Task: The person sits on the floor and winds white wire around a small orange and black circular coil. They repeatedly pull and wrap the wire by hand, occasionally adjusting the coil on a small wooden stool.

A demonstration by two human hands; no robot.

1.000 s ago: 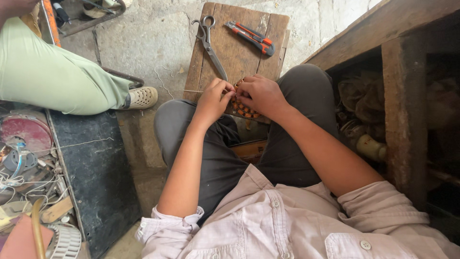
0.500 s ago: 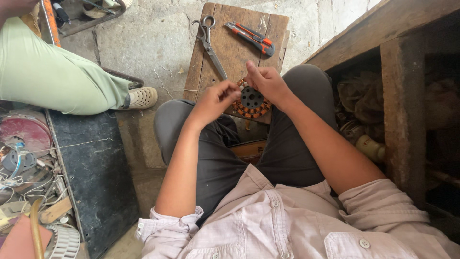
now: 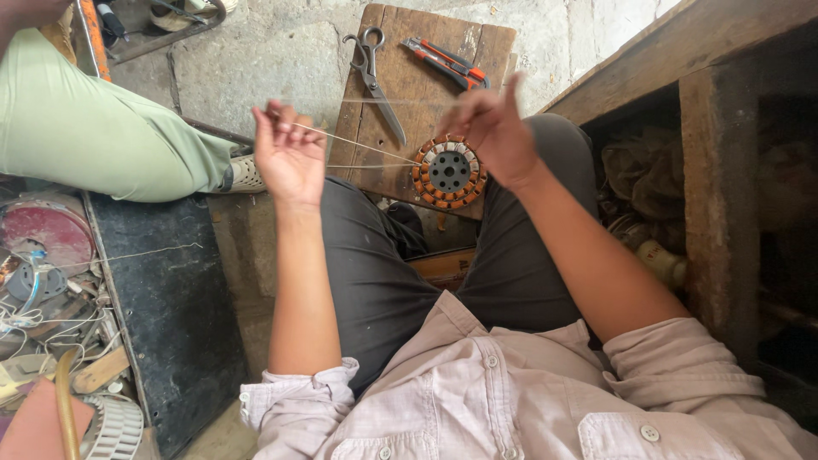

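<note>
Left hand (image 3: 290, 158) pinched the thread (image 3: 358, 143) and pulled it taut off the coil ring (image 3: 449, 172) on the wooden surface (image 3: 426, 77); right hand's (image 3: 492, 135) grip was closed on its other end, scissors (image 3: 372, 72) nearby.

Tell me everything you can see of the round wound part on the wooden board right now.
The round stator lies flat at the near edge of the wooden board, between the person's knees. It has a dark centre disc with small holes, ringed by copper-orange coils with pale separators. A thin pale thread runs taut from its left side up to the left hand. The right hand hovers by its upper right edge; whether they touch is unclear.
</note>
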